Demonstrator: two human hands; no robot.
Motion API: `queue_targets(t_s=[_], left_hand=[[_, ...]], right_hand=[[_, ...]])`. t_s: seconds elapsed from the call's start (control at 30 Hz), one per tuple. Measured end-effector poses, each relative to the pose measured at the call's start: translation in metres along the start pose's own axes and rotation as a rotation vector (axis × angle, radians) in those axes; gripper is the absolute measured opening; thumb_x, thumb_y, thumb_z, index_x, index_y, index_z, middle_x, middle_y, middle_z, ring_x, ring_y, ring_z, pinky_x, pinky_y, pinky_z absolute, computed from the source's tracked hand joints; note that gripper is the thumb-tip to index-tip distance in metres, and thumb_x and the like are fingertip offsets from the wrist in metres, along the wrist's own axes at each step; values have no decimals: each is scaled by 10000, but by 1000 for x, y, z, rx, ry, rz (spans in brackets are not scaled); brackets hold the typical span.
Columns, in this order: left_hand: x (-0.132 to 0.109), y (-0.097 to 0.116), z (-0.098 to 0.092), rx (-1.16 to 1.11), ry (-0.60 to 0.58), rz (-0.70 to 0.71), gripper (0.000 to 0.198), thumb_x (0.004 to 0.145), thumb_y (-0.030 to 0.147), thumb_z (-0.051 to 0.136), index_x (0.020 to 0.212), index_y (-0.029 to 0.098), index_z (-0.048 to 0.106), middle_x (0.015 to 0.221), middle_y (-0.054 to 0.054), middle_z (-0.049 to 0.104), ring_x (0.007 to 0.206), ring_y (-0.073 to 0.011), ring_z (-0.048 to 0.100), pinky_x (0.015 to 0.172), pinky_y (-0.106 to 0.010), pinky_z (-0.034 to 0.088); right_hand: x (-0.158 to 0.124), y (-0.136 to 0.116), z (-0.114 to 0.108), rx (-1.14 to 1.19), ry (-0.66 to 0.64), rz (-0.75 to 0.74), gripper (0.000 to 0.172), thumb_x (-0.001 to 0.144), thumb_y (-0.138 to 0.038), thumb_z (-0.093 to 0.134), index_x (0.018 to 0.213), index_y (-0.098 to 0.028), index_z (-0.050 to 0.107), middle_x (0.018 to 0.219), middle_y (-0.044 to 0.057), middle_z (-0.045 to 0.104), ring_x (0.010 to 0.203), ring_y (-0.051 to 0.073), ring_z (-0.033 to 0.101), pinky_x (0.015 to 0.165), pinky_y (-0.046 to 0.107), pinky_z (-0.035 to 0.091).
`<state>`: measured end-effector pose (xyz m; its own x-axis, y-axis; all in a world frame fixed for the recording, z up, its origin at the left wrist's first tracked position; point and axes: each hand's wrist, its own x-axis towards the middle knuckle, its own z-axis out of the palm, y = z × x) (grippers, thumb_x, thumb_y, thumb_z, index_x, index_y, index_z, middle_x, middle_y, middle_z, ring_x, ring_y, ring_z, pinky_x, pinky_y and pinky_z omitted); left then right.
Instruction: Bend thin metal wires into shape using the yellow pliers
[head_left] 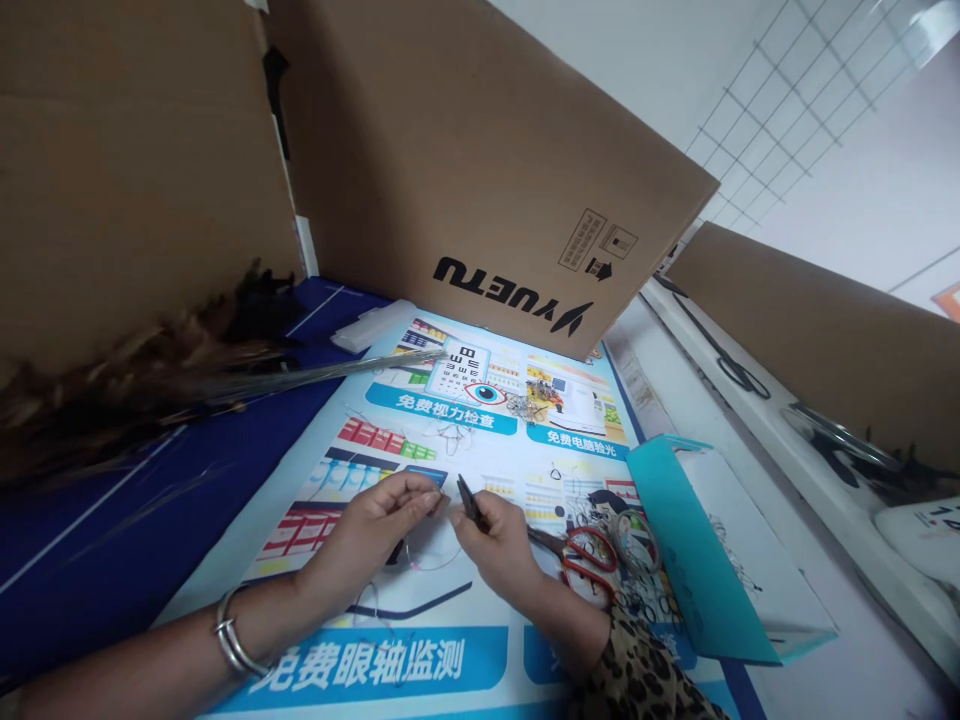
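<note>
My left hand (394, 518) pinches something tiny between thumb and fingertips; what it is, I cannot make out. Close beside it, my right hand (499, 548) is closed around small dark pliers (468, 498), their pointed jaws up near the left fingertips. Beneath the hands a thin looped line (435, 568) hangs or lies over the printed sheet (487, 600). Right of my right hand lie red-handled scissors (592, 562), blades partly hidden by the hand. A roll of clear line (636, 542) and a tangle of small wire pieces (651, 598) are next to them.
A teal-and-white open box (697, 560) holding small wire pieces stands at the right. Brown feathers (135, 385) with long pale stems reach in from the left. Cardboard panels (480, 170) wall off the back. A white strip (371, 325) lies at the sheet's far edge.
</note>
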<state>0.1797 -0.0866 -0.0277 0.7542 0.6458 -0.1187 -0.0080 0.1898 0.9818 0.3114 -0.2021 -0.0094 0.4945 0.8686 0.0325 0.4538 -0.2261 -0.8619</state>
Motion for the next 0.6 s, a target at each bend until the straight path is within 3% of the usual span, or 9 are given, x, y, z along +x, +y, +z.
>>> queue_targets(t_s=[0.27,0.6], left_hand=[[1,-3,0,-11,-9,35,184,869,389,600,896,209,624,818,-13,644,788,-175,564,713,-265,423],[2,-6,3,-101,-40,8,152,853,359,623,882,211,612,804,6,649,787,-160,583,728,-258,427]], right_hand=[[-1,5,3,-3,20,-23,289,791,-330,560,586,-193,411,567,-59,349,552,88,335,505,213,255],[-3,3,3,162,18,-15,120,777,-270,603,743,-164,648,626,-36,502,582,98,424,539,202,336]])
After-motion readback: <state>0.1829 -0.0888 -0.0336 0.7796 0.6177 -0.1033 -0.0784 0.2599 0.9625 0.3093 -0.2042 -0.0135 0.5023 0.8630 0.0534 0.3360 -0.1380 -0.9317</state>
